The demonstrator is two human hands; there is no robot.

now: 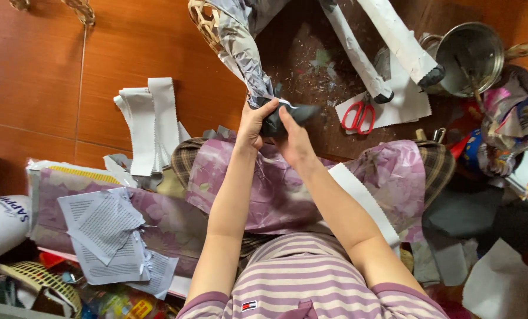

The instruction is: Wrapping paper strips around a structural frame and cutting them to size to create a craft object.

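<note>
While both hands pinch the dark tip of a grey paper-wrapped roll (258, 71), left hand (251, 125) and right hand (293, 139) gripping tight, I count two finished white paper-wrapped rolls (388, 41) (red-handled scissors (358, 115) idle nearby).

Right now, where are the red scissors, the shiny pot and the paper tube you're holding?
red scissors (359, 115), head view, on a handle loop.
shiny pot (475, 54), head view, inside wall.
paper tube (240, 50), head view, mid-length.
</note>
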